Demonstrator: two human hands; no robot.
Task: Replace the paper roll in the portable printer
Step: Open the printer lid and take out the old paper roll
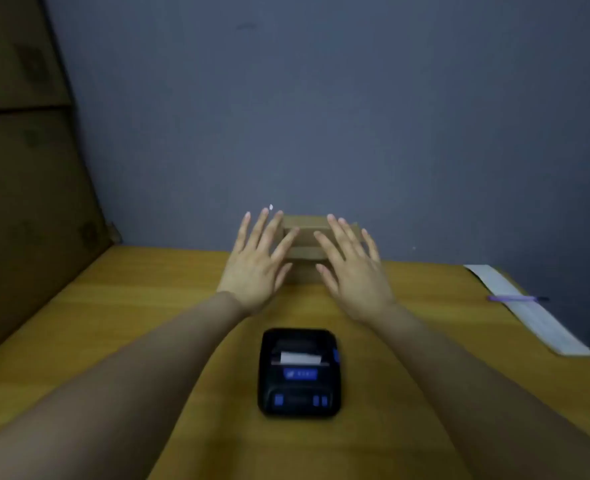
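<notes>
Printer, black portable unit with blue buttons (298, 372), sits mid wooden tabletop (113, 323), near edge, lid shut, white paper strip in slot.

Head view: left hand (257, 263) and right hand (350, 268) reach past it, fingers spread wide, empty, either side of small brown cardboard box (305, 237) by wall.

Step, judged: fetching new roll. Next: grasp box, draw closer, open.

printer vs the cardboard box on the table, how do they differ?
The printer is black with blue buttons; the box is plain brown cardboard. The printer lies near the person, between the forearms; the box sits farther back by the wall. The printer is untouched, while the left hand and right hand, fingers spread, are at the box. White paper shows at the printer's slot; the box looks closed. Both rest on the wooden table.
</notes>
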